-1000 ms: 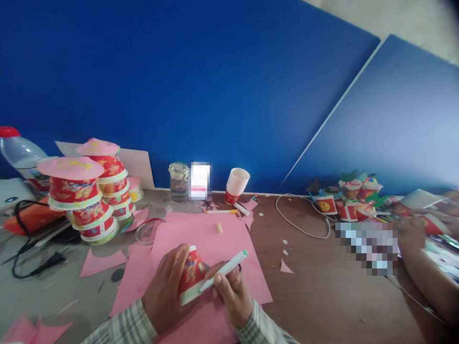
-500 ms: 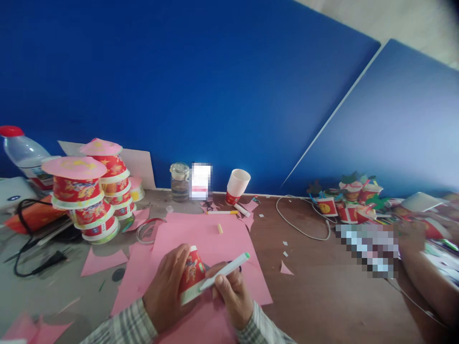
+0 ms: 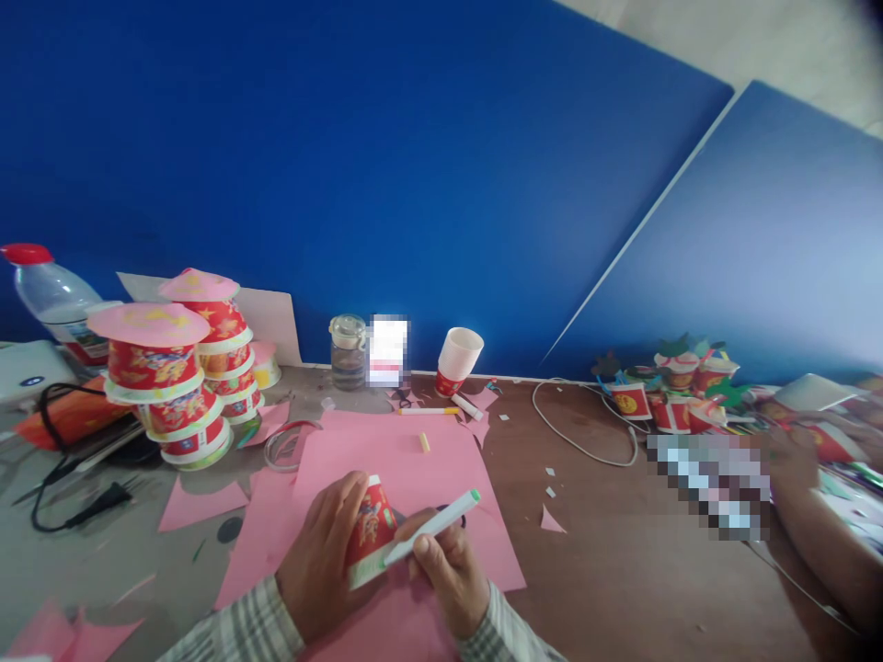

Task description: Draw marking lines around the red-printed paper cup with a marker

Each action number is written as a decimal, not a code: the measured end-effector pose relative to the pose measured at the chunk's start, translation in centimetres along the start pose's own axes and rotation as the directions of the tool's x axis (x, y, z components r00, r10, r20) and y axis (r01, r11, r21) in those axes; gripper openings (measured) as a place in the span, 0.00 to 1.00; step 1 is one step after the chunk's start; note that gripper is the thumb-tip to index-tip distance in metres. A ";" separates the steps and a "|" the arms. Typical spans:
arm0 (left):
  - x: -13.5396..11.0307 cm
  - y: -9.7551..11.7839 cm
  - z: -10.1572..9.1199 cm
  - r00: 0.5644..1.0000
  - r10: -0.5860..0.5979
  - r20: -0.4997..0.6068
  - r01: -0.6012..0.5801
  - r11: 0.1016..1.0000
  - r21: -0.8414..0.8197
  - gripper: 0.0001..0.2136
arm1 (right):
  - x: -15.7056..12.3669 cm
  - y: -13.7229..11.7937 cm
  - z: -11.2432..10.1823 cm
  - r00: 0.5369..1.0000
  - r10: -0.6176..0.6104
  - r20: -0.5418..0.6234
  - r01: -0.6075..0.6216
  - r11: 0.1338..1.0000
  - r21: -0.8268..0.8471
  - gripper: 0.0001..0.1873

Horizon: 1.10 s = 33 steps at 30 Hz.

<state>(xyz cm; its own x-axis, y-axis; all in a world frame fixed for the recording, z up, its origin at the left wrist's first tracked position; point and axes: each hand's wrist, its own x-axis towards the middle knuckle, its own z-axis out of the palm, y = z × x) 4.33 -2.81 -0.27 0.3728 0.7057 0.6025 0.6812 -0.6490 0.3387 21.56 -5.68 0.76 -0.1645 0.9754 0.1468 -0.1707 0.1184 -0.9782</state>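
My left hand [image 3: 321,542] is closed around a red paper cup [image 3: 371,526] with a printed pattern. The cup lies tilted, and its pale rim faces down toward me with green marks on it. In my right hand [image 3: 452,570] is a white marker [image 3: 434,526] with a green end, gripped like a pen. Its tip touches the cup's rim or sits very close to it. A dark ring [image 3: 462,517], perhaps a scissors handle, shows behind my right fingers, mostly hidden. Both hands are above pink paper [image 3: 483,552], where a small yellow cap [image 3: 424,443] lies.
On the left stand stacked red cup towers [image 3: 155,368] with pink tops, beside a bottle [image 3: 59,299]. A glass jar [image 3: 348,354] and a white cup [image 3: 460,354] stand by the blue partition. Decorated cups [image 3: 672,414] and another person's arm [image 3: 820,524] are at right.
The marker has shifted very slightly along the cup's rim, where green marks show. Both hands keep their hold, and the whole view has moved a little.
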 end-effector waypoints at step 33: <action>0.0 -0.1 -0.1 1.000 -0.022 0.002 0.022 0.999 -0.026 0.44 | 0.1 1.9 -0.4 0.983 0.118 -0.138 -0.095 0.982 0.166 0.18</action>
<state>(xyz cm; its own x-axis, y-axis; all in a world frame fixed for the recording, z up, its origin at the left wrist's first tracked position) 4.21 -2.83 -0.25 0.3590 0.7199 0.5940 0.6725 -0.6408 0.3702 21.58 -5.29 -1.12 -0.0480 0.9988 0.0082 -0.3130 -0.0073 -0.9497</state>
